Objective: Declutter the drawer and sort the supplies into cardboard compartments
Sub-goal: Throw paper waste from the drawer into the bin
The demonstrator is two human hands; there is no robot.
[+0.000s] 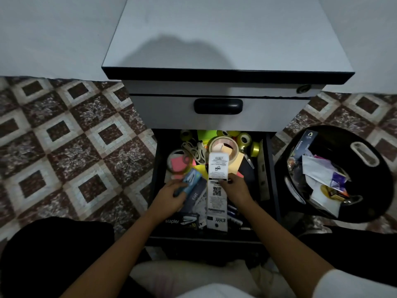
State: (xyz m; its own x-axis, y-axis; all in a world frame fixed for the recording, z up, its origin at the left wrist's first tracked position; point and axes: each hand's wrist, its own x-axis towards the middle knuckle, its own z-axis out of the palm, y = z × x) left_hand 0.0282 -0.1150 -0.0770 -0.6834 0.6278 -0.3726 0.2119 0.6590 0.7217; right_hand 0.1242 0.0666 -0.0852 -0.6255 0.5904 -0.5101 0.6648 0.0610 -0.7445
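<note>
The open dark drawer is crammed with supplies. My left hand grips a small blue packet at the drawer's left side. My right hand pinches a long white paper slip with a QR code, which runs down the middle of the drawer. Under the hands lie a stapler box, a grey packet and several pens. Further back are a wide tape roll, small yellow tape rolls, sticky notes, white scissors and a ruler.
A black bin full of paper scraps and wrappers stands on the patterned floor right of the drawer. Above the open drawer the white cabinet has a closed drawer with a black handle. No cardboard compartments are in view.
</note>
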